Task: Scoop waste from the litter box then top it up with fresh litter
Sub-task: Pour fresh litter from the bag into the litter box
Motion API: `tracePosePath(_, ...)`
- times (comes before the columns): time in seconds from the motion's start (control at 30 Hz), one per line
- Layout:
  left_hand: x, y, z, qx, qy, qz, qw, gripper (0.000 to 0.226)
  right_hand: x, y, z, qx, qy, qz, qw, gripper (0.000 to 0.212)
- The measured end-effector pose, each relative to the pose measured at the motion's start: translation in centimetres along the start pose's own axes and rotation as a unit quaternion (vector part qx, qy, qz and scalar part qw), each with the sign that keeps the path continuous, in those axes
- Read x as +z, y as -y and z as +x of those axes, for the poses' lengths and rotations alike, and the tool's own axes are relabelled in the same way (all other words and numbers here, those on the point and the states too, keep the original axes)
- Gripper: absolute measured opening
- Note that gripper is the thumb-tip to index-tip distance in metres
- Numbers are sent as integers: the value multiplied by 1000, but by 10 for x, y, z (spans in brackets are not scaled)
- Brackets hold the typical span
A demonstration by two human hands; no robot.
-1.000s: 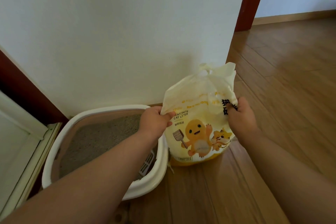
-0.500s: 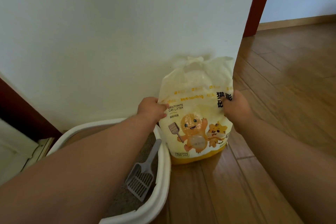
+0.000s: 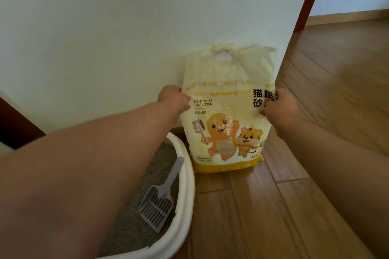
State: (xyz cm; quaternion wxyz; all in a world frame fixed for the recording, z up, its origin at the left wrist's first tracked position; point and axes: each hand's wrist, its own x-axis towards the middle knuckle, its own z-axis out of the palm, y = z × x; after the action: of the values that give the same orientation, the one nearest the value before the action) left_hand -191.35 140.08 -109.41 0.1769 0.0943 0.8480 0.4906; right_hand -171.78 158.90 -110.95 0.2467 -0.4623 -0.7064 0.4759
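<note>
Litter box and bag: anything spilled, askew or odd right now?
No spill shows. The litter bag stands upright on the floor, held at both sides. Only oddity: the scoop lies inside the litter box on the litter.

A: so what's the person actually wearing? I only see two arms coming in from the bottom corners.

B: nothing on them that I can spot. Both forearms are bare right up to the frame edge, no sleeves or cuffs. The bare left hand (image 3: 173, 99) and bare right hand (image 3: 279, 109) carry no rings, watch, gloves or bands.
</note>
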Motion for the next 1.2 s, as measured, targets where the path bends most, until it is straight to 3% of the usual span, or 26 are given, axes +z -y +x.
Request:
tracePosePath(0.23, -4, 7, -3, 20, -9, 111, 994, 22, 21, 5, 18, 2, 69, -77, 995, 39)
tracePosePath(0.5, -10, 5, -21, 49, 18, 115, 992, 22, 25, 11, -13, -14, 52, -101, 993, 47)
tracePosePath(0.63, -19, 4, -43, 74, 36, 138, 987, 27, 28, 8, -22, -30, 34, -103, 994, 75)
tracePosePath(0.77, -39, 7, -71, 84, 65, 144, 984, 52, 33, -4, -26, -65, 51, -126, 989, 91)
tracePosePath(0.93, -88, 10, -127, 146, 88, 272, 947, 53, 24, 56, -113, -97, 118, -225, 962, 70)
tracePosePath(1.2, -206, 29, -238, 110, 89, 414, 899, 40, 19, 106, -215, -173, 239, -316, 902, 46)
